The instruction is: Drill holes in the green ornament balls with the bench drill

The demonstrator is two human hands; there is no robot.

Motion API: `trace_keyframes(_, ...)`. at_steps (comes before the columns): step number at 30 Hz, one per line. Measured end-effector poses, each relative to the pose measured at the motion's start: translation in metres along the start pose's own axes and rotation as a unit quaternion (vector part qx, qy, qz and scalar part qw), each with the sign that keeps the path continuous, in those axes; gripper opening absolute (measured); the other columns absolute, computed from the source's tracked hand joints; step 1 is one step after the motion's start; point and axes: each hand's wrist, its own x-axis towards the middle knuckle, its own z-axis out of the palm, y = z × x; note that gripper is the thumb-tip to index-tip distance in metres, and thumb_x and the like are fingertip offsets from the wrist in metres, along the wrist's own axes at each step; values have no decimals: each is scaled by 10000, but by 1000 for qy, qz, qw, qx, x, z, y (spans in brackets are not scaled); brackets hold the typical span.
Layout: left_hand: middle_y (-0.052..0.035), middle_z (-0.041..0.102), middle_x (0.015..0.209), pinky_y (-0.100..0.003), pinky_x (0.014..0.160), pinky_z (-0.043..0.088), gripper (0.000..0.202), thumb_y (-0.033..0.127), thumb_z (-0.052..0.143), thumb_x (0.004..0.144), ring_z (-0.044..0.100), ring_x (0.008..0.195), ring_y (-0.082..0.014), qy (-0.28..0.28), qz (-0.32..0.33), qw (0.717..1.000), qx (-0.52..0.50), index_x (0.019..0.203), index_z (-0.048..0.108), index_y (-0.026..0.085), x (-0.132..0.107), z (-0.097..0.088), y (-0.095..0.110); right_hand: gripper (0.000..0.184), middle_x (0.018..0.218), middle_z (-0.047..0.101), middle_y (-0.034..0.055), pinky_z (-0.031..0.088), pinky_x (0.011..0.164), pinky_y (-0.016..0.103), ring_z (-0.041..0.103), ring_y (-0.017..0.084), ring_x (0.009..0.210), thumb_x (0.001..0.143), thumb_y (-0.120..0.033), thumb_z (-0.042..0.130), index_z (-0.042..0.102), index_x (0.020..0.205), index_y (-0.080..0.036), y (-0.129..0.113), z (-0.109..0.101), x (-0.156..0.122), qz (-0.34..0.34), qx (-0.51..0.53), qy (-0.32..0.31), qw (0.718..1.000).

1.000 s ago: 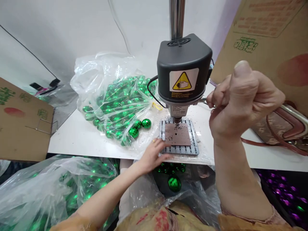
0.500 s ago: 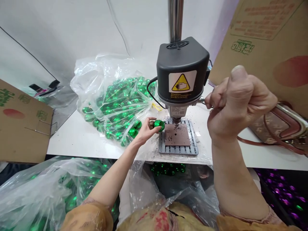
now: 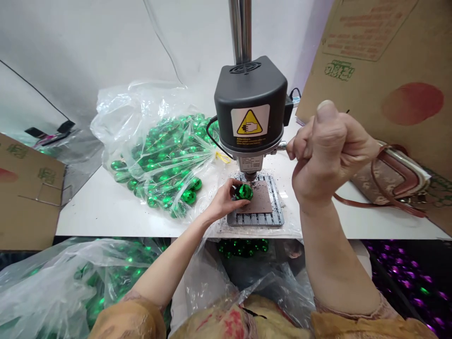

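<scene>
Between the thumb and fingers of my left hand (image 3: 229,197) is a shiny green faceted ball (image 3: 245,191). It is over the brown board (image 3: 263,200) on the slotted metal base (image 3: 278,212), just below the chuck (image 3: 250,175) of a small drill press (image 3: 250,101). Whether the ball touches the board I cannot tell. To the right of the machine's head, my right hand (image 3: 328,150) is closed in a fist around the drill press handle (image 3: 281,146), which shows only in part. Dark shavings lie scattered over the base and board.
A clear plastic bag of green balls (image 3: 165,160) lies left of the machine. Cardboard boxes (image 3: 28,202) stand at both sides, and a handbag (image 3: 391,174) sits at the right. Below the table edge are more green balls (image 3: 243,247) and purple ones (image 3: 399,268).
My left hand has carried the green ball rightward from the board's left edge to under the chuck. My right hand stays closed at the handle. The view has shifted slightly.
</scene>
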Motion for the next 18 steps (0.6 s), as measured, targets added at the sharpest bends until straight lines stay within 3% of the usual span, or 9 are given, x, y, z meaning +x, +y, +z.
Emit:
trace_keyframes(4, -13, 650, 929, -282, 669, 457, 511, 380, 821, 676, 544, 726, -141, 16, 13, 1000, 12, 1102, 604, 201, 4, 10, 0, 499, 410, 290, -67, 231, 387, 274, 277, 50, 369, 856, -349, 596, 283, 498, -198, 0, 0, 0, 8, -2, -3, 1000)
trace_keyframes(9, -52, 669, 1030, -341, 837, 496, 525, 372, 850, 658, 621, 951, -211, 65, 13, 997, -35, 1092, 610, 197, 3, 23, -7, 493, 426, 286, -59, 235, 398, 289, 290, 59, 379, 864, -340, 588, 281, 503, -206, -2, 0, -2, 8, -8, -4, 1000)
trace_keyframes(14, -55, 672, 1040, -360, 892, 500, 523, 378, 850, 667, 632, 1007, -228, 71, 19, 995, -64, 1088, 603, 189, 2, 24, -12, 479, 438, 282, -58, 240, 405, 272, 289, 45, 385, 880, -314, 570, 284, 512, -202, -2, -1, -2, 1, 1, -11, 1000)
trace_keyframes(18, -59, 651, 1048, -377, 915, 493, 511, 375, 846, 678, 621, 1030, -240, 63, 49, 996, -36, 1091, 608, 191, 4, 27, -11, 506, 419, 285, -55, 232, 395, 301, 274, 64, 372, 877, -393, 566, 278, 504, -207, -2, -2, -1, 10, -23, -17, 1000)
